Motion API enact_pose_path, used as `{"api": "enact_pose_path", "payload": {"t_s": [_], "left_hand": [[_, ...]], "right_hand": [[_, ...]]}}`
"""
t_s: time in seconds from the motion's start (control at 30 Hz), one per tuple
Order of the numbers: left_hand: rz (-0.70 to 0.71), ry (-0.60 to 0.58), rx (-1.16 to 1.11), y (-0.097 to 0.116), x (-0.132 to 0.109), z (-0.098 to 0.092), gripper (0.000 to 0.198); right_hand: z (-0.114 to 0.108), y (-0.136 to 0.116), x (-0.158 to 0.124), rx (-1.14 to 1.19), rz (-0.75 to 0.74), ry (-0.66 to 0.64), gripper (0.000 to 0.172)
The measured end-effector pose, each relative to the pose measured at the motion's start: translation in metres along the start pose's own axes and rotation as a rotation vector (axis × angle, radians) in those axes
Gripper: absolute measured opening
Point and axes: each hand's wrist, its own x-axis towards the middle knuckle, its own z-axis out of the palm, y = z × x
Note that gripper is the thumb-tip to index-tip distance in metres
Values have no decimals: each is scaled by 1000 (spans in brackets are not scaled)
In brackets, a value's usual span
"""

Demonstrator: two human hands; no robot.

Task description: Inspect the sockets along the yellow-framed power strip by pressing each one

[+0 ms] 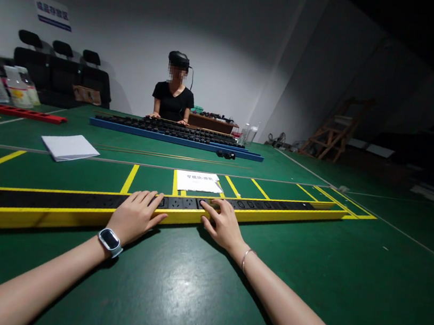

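A long yellow rail (282, 215) lies across the green table in front of me, filled with a row of black socket modules (179, 203). My left hand (134, 215) rests flat on the rail's near edge, fingers stretched out over the modules; a watch is on that wrist. My right hand (222, 222) lies on the rail a little to the right, fingers spread, fingertips on a black module. Neither hand holds anything.
A white label sheet (198, 181) lies just behind the rail; a white paper stack (69, 147) sits at the back left. Across the table a person in black (173, 100) works at a blue rail (176, 138) of black modules. Plastic bottles (5, 84) stand far left.
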Motion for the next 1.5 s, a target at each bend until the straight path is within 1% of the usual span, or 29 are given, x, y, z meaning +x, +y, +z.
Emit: {"api": "enact_pose_path", "payload": {"t_s": [0.13, 0.27, 0.5, 0.6, 0.9, 1.13, 1.5], "left_hand": [[16, 8, -7, -1, 0, 0, 55], [17, 3, -22, -2, -1, 0, 55], [25, 6, -19, -2, 0, -1, 55], [26, 9, -19, -2, 0, -1, 55], [-9, 12, -105, -3, -1, -1, 56], [4, -19, -45, -2, -1, -2, 57], [1, -6, -67, -3, -1, -2, 55]], "right_hand": [[0, 5, -2, 12, 24, 13, 41], [-1, 11, -4, 7, 16, 12, 43], [-10, 26, -5, -29, -16, -52, 48], [-12, 30, -6, -23, 2, -63, 48], [-9, 27, -5, -18, 41, -40, 45], [-8, 27, -5, -37, 66, -42, 44], [-9, 27, -5, -79, 41, -63, 42]]}}
